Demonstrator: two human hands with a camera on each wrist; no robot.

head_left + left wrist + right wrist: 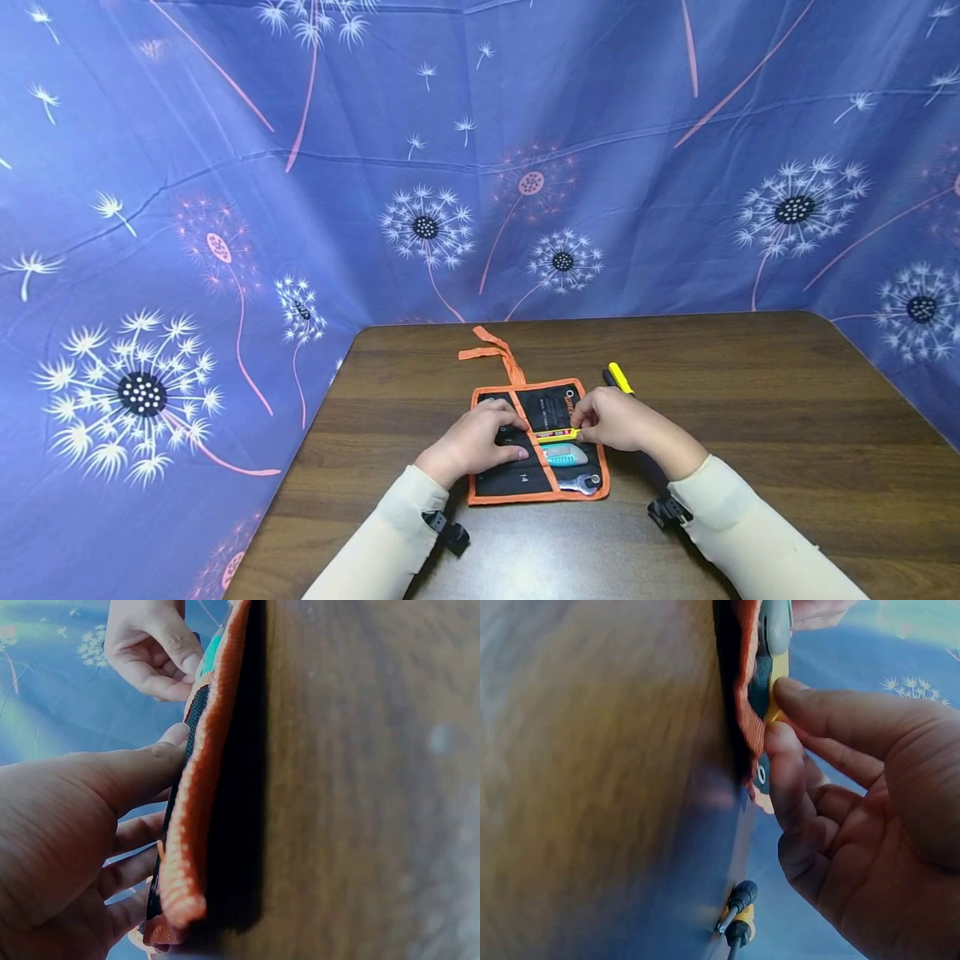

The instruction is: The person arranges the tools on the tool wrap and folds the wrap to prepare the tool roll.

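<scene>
A black tool pouch with orange trim [525,498] lies flat, its slanted orange band crossing the middle. My left hand [474,437] rests on the pouch's left half, fingers spread and thumb near the band. At the right half, my right hand [618,418] pinches the end of a slim yellow tool [557,435] between thumb and index finger; its other end goes under the band. Its exact kind cannot be told. Below it, a teal and grey utility knife [566,455] sits in the pouch, and nearer the front edge is a wrench [583,483].
Beyond my right hand lie screwdrivers with a yellow handle [620,377] and a black handle [744,894]. Orange tie straps [498,350] trail from the pouch's far edge. The wooden table [750,375] meets a blue dandelion-print cloth [480,167] at the back and sides.
</scene>
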